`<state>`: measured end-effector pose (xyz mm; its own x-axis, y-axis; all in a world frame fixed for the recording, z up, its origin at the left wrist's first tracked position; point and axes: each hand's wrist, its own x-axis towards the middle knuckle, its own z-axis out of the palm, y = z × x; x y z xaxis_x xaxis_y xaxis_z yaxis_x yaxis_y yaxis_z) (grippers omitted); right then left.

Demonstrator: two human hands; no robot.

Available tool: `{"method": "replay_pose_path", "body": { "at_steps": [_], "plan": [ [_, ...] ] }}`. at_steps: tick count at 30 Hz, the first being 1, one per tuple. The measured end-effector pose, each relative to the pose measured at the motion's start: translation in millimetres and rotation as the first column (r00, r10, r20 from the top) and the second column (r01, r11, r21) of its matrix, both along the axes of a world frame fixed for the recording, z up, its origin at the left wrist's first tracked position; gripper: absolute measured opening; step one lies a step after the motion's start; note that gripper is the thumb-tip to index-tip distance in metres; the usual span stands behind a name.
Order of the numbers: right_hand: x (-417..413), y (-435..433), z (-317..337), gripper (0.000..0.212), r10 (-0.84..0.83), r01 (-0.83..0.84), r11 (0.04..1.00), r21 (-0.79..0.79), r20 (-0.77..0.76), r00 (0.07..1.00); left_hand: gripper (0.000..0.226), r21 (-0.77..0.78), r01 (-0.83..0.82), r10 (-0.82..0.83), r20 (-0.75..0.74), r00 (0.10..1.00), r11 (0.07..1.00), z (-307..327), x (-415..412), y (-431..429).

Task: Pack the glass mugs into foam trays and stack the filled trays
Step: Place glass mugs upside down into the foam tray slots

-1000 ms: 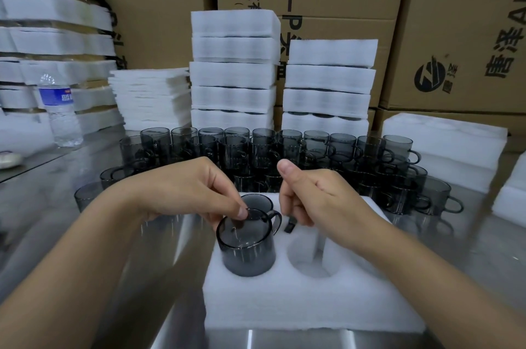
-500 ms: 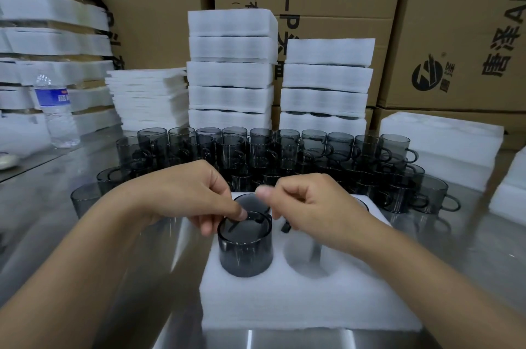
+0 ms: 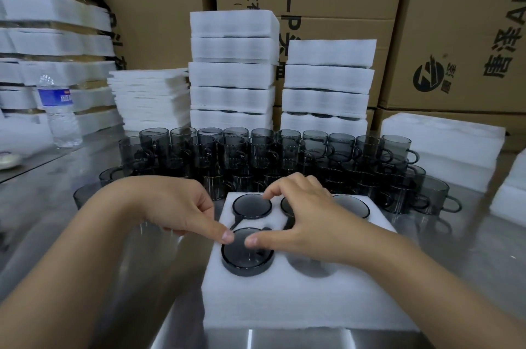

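Pressing mug [image 3: 246, 256] into near-left pocket of tray [image 3: 299, 300], with left grip [image 3: 182, 212] curled on nothing, right grip [image 3: 307, 223] spread, thumbs on rim, risking a tilted jam from uneven pressure.

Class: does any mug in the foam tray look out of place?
The front-left mug sits proud of the foam tray, rim raised, while the back-left mug lies flush. Nothing looks broken.

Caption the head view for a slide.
Left hand and right hand press a grey mug into the foam tray; loose mugs wait behind.
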<state>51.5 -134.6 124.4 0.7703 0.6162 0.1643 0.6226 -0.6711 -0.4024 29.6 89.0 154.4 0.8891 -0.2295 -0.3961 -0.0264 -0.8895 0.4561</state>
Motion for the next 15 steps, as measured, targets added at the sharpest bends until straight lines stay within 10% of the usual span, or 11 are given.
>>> {"method": "replay_pose_path", "body": {
  "at_steps": [10,15],
  "plan": [
    [-2.4,1.0,-0.4,0.074,0.007,-0.008,1.000,-0.022,-0.042,0.999,0.063,0.135,-0.023,0.026,-0.025,0.999,0.991,0.7,0.0,0.1],
    [-1.1,0.9,-1.8,0.069,0.011,-0.012,1.000,-0.020,-0.042,0.999,0.051,0.160,-0.470,0.379,0.398,0.835,0.868,11.9,-7.5,41.4]
  ]
}}
